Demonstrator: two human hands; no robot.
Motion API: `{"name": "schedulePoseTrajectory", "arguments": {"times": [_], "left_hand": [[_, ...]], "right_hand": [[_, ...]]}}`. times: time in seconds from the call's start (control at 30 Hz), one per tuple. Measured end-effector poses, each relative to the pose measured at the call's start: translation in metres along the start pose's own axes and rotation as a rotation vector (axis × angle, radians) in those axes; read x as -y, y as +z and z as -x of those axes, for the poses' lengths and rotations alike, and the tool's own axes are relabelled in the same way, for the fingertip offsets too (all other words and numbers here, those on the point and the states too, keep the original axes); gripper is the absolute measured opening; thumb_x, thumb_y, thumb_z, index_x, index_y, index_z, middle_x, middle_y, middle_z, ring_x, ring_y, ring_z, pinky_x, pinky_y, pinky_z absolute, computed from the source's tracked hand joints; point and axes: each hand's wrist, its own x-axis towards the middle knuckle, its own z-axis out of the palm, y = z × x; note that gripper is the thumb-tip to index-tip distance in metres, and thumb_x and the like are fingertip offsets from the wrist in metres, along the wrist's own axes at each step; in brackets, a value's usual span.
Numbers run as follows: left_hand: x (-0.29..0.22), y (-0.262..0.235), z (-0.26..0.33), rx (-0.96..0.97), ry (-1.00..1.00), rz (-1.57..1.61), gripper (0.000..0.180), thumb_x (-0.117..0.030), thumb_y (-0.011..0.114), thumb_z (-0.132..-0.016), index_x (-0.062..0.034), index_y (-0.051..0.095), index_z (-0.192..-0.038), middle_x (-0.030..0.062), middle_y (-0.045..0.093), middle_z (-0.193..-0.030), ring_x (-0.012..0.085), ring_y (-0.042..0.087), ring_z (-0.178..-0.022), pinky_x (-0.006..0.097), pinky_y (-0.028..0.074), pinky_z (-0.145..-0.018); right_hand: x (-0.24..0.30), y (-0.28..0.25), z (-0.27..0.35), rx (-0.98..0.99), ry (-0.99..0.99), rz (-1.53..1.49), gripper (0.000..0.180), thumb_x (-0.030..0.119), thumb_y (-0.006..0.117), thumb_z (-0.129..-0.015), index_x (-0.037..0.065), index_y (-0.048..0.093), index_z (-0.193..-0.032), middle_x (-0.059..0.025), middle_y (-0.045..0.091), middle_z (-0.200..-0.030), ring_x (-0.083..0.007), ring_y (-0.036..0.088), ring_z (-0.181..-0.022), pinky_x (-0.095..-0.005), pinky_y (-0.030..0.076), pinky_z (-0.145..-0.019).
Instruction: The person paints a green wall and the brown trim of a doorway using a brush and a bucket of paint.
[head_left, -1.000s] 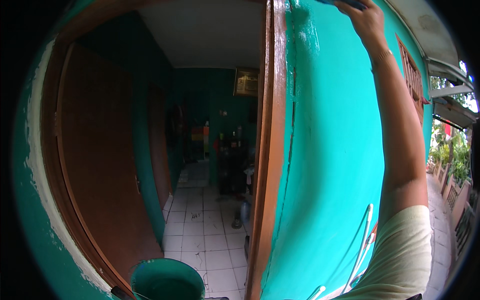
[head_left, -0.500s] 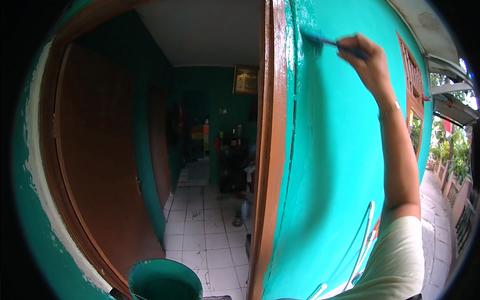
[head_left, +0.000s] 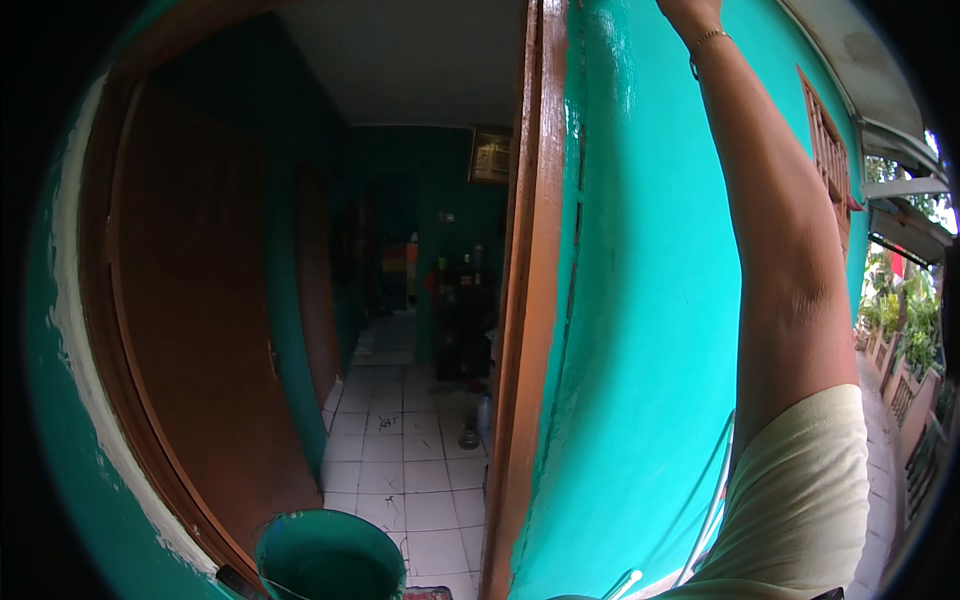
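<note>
At the top edge my right hand (head_left: 692, 12) shows only its back part and the wrist with a thin bracelet; its fingers are cut off above the picture. My raised right arm stretches up in front of the turquoise wall (head_left: 650, 300). Near the hand, the wall has a wet, glossy patch (head_left: 615, 60) beside the brown door frame (head_left: 530, 330). A crack or gap (head_left: 575, 235) runs down the wall edge along this frame. The paintbrush seen earlier is out of the picture. A green bucket (head_left: 345, 528) stands low at the doorway. My left hand does not show.
A brown door (head_left: 200, 320) stands open on the left, with white tiled floor (head_left: 430, 475) beyond the doorway. White pipes or poles (head_left: 712, 520) lean low against the wall. Further right are a wooden window (head_left: 828, 150) and a paved path (head_left: 875, 480).
My right hand has risen up and a little left, past the top edge, carrying the paintbrush out of sight. The view has shifted slightly.
</note>
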Motion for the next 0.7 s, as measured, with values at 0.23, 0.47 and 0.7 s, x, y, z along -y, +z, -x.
{"name": "schedulePoseTrajectory", "arguments": {"times": [0.23,0.47,0.7], "left_hand": [[-0.002,-0.002,0.003,-0.017,-0.001,-0.009,0.037,0.003,0.062,-0.080,-0.0007,0.058,-0.116,0.0115,0.065,-0.099,0.0283,0.064,-0.083,0.041,0.054,-0.065],[-0.004,-0.003,0.005,-0.026,-0.014,-0.020,0.037,0.002,0.061,-0.080,-0.0010,0.058,-0.117,0.0111,0.065,-0.100,0.0281,0.064,-0.085,0.041,0.054,-0.067],[-0.005,0.005,0.011,-0.031,-0.044,-0.038,0.038,0.002,0.061,-0.081,-0.0012,0.058,-0.118,0.0108,0.064,-0.101,0.0278,0.064,-0.086,0.040,0.054,-0.069]], "right_hand": [[0.002,-0.026,0.056,0.266,-0.002,0.110,0.015,0.000,0.076,-0.074,-0.003,0.068,-0.087,-0.0092,0.070,-0.078,-0.0149,0.063,-0.073,-0.0291,0.051,-0.067],[0.021,-0.113,0.105,0.482,0.010,0.019,0.018,0.008,0.076,-0.082,0.002,0.070,-0.099,-0.0041,0.071,-0.093,-0.0102,0.065,-0.087,-0.0257,0.051,-0.083],[0.004,-0.042,0.039,0.155,-0.005,-0.007,0.013,0.001,0.076,-0.077,-0.001,0.067,-0.086,-0.0064,0.069,-0.080,-0.0134,0.062,-0.074,-0.0284,0.050,-0.068]]}}
